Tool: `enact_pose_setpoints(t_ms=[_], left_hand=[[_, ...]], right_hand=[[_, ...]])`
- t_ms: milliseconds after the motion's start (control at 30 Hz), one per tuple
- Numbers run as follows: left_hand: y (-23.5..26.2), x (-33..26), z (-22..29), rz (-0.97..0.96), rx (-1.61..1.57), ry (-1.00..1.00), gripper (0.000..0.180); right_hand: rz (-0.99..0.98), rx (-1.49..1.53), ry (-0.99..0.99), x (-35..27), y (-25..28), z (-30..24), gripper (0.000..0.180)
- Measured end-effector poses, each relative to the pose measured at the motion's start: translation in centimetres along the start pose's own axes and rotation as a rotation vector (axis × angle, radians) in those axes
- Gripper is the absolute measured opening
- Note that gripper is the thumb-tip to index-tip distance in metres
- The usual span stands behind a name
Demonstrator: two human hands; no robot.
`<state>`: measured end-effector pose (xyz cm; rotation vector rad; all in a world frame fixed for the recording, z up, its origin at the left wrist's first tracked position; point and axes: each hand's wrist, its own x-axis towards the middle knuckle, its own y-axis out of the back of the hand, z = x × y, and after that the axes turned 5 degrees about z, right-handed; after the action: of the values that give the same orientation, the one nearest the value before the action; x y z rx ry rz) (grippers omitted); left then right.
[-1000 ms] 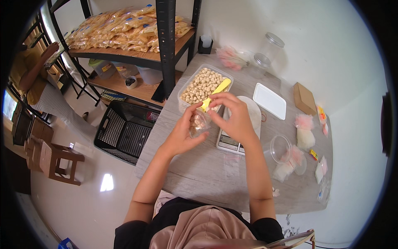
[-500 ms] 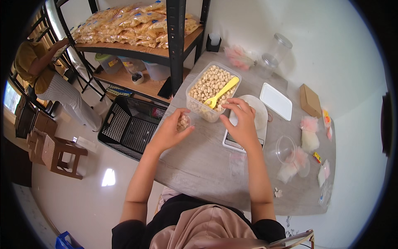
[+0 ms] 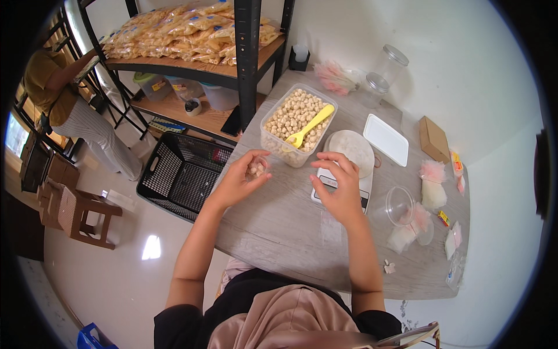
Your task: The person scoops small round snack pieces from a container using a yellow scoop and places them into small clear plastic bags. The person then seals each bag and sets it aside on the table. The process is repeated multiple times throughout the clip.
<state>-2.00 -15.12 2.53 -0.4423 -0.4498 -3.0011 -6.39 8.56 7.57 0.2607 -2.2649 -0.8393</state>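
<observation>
My left hand point(image 3: 240, 179) is closed around a small clear plastic container point(image 3: 256, 167) with several pale round pieces inside; whether it is a bag or a cup I cannot tell. Over the lower part of a white kitchen scale point(image 3: 350, 152), my right hand point(image 3: 342, 189) has its thumb and fingers apart, nothing between them. Just beyond both hands stands a clear rectangular tub point(image 3: 279, 152) filled with beige, round snack pieces point(image 3: 298, 112). A yellow plastic spoon point(image 3: 311, 126) lies on top of them, its handle reaching the tub's right rim.
Right of the scale are a white lid point(image 3: 386, 139), a brown box point(image 3: 434, 140), a clear round container point(image 3: 400, 206) and small bags point(image 3: 433, 192). A black crate point(image 3: 183, 185) stands left of the table point(image 3: 279, 224). Bagged snacks point(image 3: 186, 35) fill the shelf; a person point(image 3: 75, 110) stands far left.
My right hand has drawn back from the tub's near corner toward me, over the scale. My left hand, still around the small container, has barely moved.
</observation>
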Motion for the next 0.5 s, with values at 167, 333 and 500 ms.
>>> enact_pose_setpoints(t_ms=[167,333,500], left_hand=[[1.2,0.3,-0.8,-0.098,0.250,-0.027,0.051],[1.9,0.3,-1.4,-0.108,0.497,-0.003,0.057],[1.3,0.2,-2.0,-0.143,0.579,0.049,0.064]], right_hand=[[-0.007,-0.005,-0.040,-1.7,0.1,0.2,0.022],[0.032,-0.059,-0.095,-4.2,0.9,1.1,0.022],[0.063,-0.095,-0.135,-6.4,2.0,1.9,0.022]])
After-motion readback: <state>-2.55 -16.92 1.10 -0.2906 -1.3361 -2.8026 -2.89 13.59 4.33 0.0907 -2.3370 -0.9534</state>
